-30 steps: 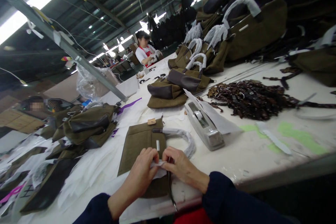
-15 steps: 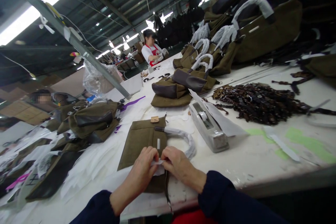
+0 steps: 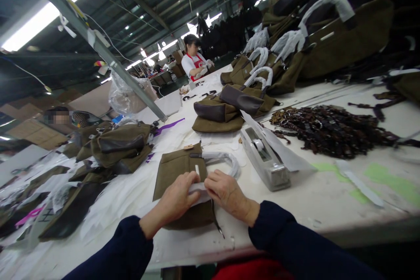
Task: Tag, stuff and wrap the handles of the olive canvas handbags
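Note:
An olive-green handbag lies on the table in front of me, with a small white label and a dark trim cord at its near edge. One of its handles arches to the right, wrapped in translucent white paper. Across the bag's near part runs a white paper strip. My left hand pinches the strip between thumb and fingers. Its right end is in the closed fingers of my right hand; what lies under the paper is hidden. A grey tape dispenser stands to the right.
Brown bags with wrapped handles are piled further back, and more bags lie at left beside white paper sheets. A heap of dark straps is on the right. A slanted metal post rises at left. A co-worker stands at the far end.
Both hands have moved slightly up and away from me, with the bag shifting and its near part lifting. The strip shows longer between the hands. The camera view has tilted a little.

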Demonstrator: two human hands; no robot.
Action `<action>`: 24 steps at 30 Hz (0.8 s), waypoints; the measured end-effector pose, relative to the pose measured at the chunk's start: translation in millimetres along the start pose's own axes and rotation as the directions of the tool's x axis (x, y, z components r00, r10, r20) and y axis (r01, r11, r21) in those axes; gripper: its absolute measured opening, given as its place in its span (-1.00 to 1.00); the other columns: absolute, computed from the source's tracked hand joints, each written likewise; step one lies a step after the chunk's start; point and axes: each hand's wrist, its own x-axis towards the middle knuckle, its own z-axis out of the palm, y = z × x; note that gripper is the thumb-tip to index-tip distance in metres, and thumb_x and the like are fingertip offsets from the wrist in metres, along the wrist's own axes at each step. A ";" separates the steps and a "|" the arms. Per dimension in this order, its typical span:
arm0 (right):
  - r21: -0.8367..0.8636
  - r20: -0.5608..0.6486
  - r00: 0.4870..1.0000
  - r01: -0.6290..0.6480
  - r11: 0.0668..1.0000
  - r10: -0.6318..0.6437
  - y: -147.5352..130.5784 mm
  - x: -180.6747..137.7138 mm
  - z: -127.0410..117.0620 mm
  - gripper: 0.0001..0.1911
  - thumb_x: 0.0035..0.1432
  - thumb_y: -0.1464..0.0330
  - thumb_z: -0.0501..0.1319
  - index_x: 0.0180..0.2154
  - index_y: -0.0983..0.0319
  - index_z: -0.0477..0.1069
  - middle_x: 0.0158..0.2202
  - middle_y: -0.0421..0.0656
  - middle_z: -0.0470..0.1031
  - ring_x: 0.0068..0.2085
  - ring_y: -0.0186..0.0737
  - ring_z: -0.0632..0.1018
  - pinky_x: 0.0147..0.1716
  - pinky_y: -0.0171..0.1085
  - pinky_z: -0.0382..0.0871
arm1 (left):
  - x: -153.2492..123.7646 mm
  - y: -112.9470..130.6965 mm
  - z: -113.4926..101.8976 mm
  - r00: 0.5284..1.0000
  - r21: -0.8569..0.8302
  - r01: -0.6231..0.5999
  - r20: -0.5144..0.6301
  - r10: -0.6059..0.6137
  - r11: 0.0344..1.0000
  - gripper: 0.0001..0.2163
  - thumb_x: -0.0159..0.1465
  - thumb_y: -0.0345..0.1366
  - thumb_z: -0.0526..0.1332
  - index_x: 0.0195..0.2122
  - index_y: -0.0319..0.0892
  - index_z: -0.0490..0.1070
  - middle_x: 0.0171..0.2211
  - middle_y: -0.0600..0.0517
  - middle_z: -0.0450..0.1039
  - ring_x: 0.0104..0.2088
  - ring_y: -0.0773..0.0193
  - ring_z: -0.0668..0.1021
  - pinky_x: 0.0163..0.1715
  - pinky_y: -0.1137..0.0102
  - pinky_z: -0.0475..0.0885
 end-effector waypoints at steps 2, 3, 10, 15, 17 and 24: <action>-0.025 -0.003 1.000 0.016 1.000 -0.016 5.7 -3.1 1.5 -0.87 0.29 0.46 0.15 -0.35 0.23 0.36 -0.34 -0.17 0.36 -0.25 -0.21 0.33 -0.27 -0.26 0.18 | 1.0 1.8 4.8 0.998 -0.012 -0.042 -0.045 0.041 0.999 -0.80 0.19 -0.42 0.10 -0.16 -0.07 0.27 -0.17 0.03 0.35 -0.11 0.15 0.41 -0.11 0.29 0.32; -0.028 -0.009 1.000 0.020 0.999 -0.020 8.2 -5.6 3.3 -0.87 0.30 0.46 0.14 -0.35 0.23 0.37 -0.34 -0.17 0.36 -0.25 -0.21 0.33 -0.27 -0.26 0.18 | 0.4 2.4 8.0 0.995 -0.006 -0.068 -0.068 0.067 0.998 -0.80 0.20 -0.43 0.09 -0.16 -0.05 0.28 -0.15 0.03 0.34 -0.10 0.16 0.41 -0.09 0.30 0.32; -0.070 -0.076 0.996 0.048 0.996 -0.054 14.5 -16.1 20.6 -0.78 0.35 0.43 0.07 -0.35 0.22 0.41 -0.38 -0.16 0.33 -0.28 -0.20 0.30 -0.34 -0.23 0.14 | -3.9 -3.4 24.3 0.980 0.036 -0.144 -0.131 0.148 0.989 -0.80 0.19 -0.51 0.07 -0.27 -0.06 0.32 -0.11 0.04 0.32 -0.07 0.18 0.39 -0.07 0.31 0.32; -0.114 -0.065 0.991 0.110 0.987 -0.118 14.4 -15.5 28.0 -0.75 0.40 0.40 0.02 -0.30 0.21 0.42 -0.39 -0.16 0.31 -0.31 -0.19 0.29 -0.36 -0.21 0.12 | -0.2 -10.5 24.9 0.980 0.022 -0.144 -0.134 0.146 0.989 -0.80 0.16 -0.53 0.08 -0.30 -0.07 0.31 -0.16 0.04 0.32 -0.09 0.19 0.40 -0.08 0.30 0.33; -0.126 -0.046 0.989 0.137 0.983 -0.144 14.9 -16.8 29.2 -0.75 0.41 0.41 0.02 -0.28 0.21 0.42 -0.39 -0.16 0.31 -0.32 -0.20 0.29 -0.37 -0.21 0.12 | 0.9 -12.6 26.2 0.980 0.024 -0.146 -0.135 0.147 0.989 -0.80 0.15 -0.54 0.08 -0.31 -0.08 0.31 -0.17 0.04 0.33 -0.10 0.18 0.41 -0.08 0.29 0.33; -0.110 0.077 0.984 0.166 0.980 -0.158 11.3 -23.6 25.0 -0.82 0.39 0.43 0.05 -0.25 0.24 0.40 -0.31 -0.14 0.37 -0.26 -0.21 0.34 -0.32 -0.24 0.19 | 1.9 -19.7 24.4 0.985 0.024 -0.125 -0.115 0.127 0.992 -0.84 0.12 -0.52 0.11 -0.33 -0.12 0.33 -0.21 0.01 0.33 -0.13 0.15 0.41 -0.10 0.26 0.32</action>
